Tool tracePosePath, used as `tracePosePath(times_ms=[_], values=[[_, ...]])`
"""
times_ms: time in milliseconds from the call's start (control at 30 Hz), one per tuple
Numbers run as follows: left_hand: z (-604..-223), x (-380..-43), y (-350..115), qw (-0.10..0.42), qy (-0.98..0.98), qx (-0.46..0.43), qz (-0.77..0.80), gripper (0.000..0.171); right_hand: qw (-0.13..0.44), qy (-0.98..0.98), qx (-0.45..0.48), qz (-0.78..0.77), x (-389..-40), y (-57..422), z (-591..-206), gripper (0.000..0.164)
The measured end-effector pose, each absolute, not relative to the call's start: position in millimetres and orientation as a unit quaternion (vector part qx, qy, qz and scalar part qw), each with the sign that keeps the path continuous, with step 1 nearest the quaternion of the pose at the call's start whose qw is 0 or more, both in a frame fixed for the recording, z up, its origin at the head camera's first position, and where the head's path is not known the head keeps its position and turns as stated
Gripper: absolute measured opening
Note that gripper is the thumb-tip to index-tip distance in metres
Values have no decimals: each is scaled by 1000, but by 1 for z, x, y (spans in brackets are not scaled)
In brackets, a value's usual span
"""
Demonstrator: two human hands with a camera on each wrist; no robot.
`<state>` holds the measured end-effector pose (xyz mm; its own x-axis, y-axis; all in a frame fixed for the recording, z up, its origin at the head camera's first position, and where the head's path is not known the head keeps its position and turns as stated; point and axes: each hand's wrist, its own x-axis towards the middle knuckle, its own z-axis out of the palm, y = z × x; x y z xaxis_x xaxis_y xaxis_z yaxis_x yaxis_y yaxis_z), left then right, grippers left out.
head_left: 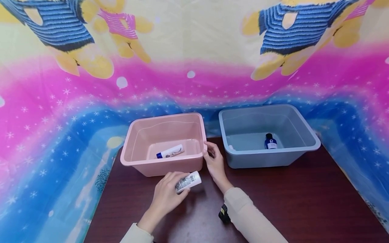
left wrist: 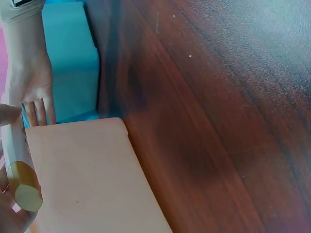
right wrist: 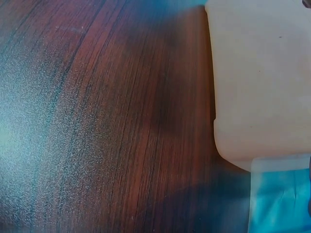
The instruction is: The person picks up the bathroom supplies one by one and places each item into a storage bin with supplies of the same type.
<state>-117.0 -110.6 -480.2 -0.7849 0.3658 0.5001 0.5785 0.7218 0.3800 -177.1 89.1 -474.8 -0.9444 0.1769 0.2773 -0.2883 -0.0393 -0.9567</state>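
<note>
My left hand [head_left: 168,192] grips a white bottle [head_left: 188,181] with a printed label and barcode, held just in front of the pink bin [head_left: 170,167]. In the left wrist view the bottle [left wrist: 18,150] shows a tan end, with thumb and fingers around it. My right hand [head_left: 216,165] holds the pink bin's front right corner, thumb and index finger at the rim. Its other fingers extend along the outer wall in the left wrist view. Inside the pink bin lies a white tube [head_left: 171,152] with a blue cap. The right wrist view barely catches the right hand.
A grey-blue bin [head_left: 261,159] stands right of the pink one. It contains a dark blue bottle [head_left: 270,141] with a black cap and a small white thing [head_left: 231,147] near its left wall. Both bins rest on a dark wooden table [head_left: 304,195], with a printed curtain [head_left: 188,81] behind.
</note>
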Motion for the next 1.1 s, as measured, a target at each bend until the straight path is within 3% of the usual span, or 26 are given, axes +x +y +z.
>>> tracePosePath(times_ms=[1100], values=[[-443, -126, -128, 243, -888, -295, -255, 53, 161, -676, 32, 718, -177, 88, -475, 34]])
